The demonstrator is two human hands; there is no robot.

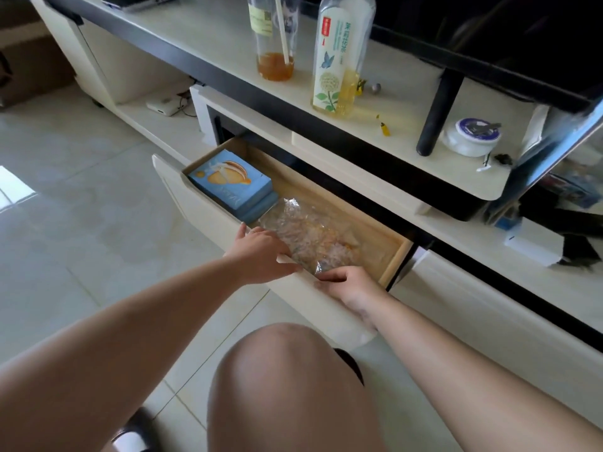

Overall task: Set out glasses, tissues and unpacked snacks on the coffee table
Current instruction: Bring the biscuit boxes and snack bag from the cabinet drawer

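Observation:
An open drawer point(182, 203) of a cream TV cabinet holds two stacked blue snack boxes point(230, 181) at its left end and a clear plastic bag of snacks point(313, 233) in the middle. My left hand point(261, 252) reaches over the drawer front, fingers on the bag's near left side. My right hand point(352, 285) curls its fingers around the bag's near right edge at the drawer front. The bag lies inside the drawer.
On the cabinet top stand a tall tea bottle point(339, 57), a cup with orange liquid and a straw point(275, 40), a white round tin point(471, 137) and a TV stand leg point(439, 115). My bare knee point(290, 380) is below the drawer. Tiled floor lies to the left.

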